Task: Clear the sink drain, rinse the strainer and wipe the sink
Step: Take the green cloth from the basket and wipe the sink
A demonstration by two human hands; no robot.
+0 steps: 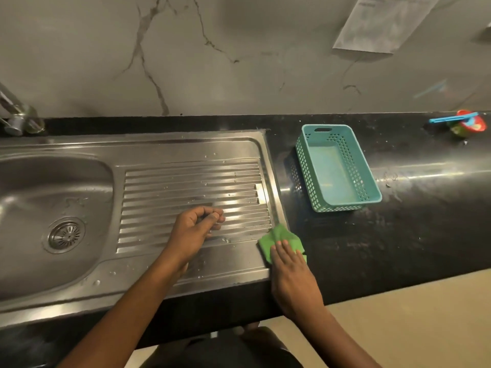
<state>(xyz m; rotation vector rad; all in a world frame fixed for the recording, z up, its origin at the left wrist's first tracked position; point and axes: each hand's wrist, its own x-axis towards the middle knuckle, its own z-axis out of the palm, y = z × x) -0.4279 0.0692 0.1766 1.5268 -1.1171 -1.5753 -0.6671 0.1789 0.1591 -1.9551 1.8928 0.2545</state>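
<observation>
The right hand [291, 272] is pressing flat, fingers extended, on the green cloth [281, 241] at the drainboard's [191, 181] right edge, while the left hand [194, 229] is hovering loosely curled and empty, the strainer [66, 234] sitting in the sink [53, 187] drain.

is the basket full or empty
Empty. The basket stands upright on the counter, open top up, and its bare floor shows with nothing inside.
</observation>
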